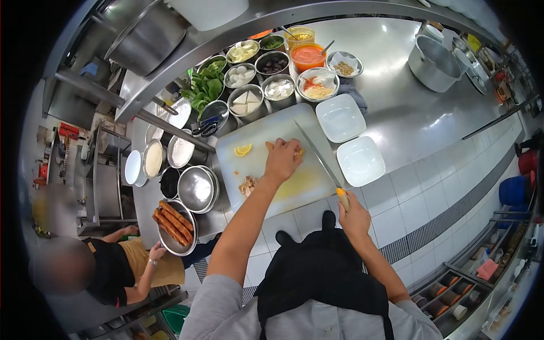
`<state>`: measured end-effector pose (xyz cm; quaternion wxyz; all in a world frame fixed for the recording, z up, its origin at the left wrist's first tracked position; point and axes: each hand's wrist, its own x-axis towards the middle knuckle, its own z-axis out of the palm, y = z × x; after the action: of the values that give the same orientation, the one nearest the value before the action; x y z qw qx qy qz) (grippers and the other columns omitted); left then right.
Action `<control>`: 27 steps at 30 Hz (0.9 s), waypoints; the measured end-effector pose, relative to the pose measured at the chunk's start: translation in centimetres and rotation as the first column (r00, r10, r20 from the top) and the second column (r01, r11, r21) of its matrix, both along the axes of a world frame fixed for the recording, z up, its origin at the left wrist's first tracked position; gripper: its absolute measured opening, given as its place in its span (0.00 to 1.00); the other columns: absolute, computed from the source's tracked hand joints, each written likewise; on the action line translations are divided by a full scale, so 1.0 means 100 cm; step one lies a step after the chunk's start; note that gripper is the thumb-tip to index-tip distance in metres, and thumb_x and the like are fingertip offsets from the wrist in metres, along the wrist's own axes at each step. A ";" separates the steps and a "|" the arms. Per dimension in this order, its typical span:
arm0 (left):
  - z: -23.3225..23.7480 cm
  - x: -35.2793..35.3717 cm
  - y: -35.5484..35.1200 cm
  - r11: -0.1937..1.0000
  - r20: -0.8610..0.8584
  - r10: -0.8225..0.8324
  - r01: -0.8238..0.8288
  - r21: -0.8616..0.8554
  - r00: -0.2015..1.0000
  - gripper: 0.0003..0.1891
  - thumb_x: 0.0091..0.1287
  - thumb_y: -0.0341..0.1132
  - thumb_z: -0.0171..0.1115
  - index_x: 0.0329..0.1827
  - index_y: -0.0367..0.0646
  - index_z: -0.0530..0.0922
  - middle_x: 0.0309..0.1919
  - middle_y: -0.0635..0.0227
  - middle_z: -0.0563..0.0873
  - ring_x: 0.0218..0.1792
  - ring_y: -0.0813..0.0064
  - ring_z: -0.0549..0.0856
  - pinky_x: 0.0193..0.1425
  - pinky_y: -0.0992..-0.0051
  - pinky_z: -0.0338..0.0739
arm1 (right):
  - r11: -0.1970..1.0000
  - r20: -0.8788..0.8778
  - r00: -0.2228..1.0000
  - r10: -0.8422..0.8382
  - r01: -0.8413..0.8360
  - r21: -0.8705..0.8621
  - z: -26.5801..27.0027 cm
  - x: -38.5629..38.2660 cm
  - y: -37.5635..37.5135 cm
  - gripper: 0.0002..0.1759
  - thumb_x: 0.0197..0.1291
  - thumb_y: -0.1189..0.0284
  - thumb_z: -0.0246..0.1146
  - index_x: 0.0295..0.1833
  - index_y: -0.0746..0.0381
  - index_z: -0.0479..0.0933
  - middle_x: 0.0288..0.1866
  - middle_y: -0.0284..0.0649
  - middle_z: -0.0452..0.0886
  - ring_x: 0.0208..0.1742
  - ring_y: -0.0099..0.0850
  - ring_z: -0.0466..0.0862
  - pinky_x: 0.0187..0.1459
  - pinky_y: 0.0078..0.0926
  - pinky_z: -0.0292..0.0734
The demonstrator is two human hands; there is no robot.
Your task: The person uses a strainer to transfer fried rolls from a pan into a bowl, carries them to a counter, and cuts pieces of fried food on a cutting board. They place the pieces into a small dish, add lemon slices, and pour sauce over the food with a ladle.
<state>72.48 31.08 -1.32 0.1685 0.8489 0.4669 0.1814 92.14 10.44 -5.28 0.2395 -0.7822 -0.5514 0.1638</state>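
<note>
My right hand (pixel 354 216) grips a kitchen knife (pixel 319 152) by its pale handle, the long blade slanting up and left over the right side of the cutting board (pixel 258 127). On the board, the curled fingers of my left hand (pixel 283 160) hold down a golden-brown piece of food (pixel 270 146). Mostly covered by those fingers, its kind does not show clearly. Lemon slices (pixel 243 150) and a small heap of chopped brownish food (pixel 247 185) lie left of that hand. Two white square bowls (pixel 341 118) (pixel 361 161) stand along the board's right edge.
Several metal tubs of ingredients, including leafy greens (pixel 207 90) and orange sauce (pixel 307 54), line the board's far side. A co-worker's hand (pixel 157 251) touches a bowl (pixel 190 249) of long browned rolls (pixel 173 223). A large pot (pixel 435 63) stands far right. A shelf edge (pixel 209 34) crosses overhead.
</note>
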 end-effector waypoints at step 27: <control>0.000 -0.118 -0.168 0.767 0.455 0.618 -0.619 -0.170 0.641 0.10 0.62 0.25 0.66 0.44 0.41 0.78 0.35 0.68 0.83 0.34 0.73 0.83 0.37 0.73 0.73 | 0.791 0.267 0.802 0.535 -0.586 0.175 0.001 -0.042 0.146 0.12 0.56 0.77 0.62 0.46 0.58 0.83 0.46 0.42 0.80 0.49 0.44 0.78 0.45 0.44 0.76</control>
<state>60.69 14.28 -1.27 0.2069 0.5641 0.6704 0.4354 87.91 25.05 -5.18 0.2183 -0.5585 -0.7966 0.0764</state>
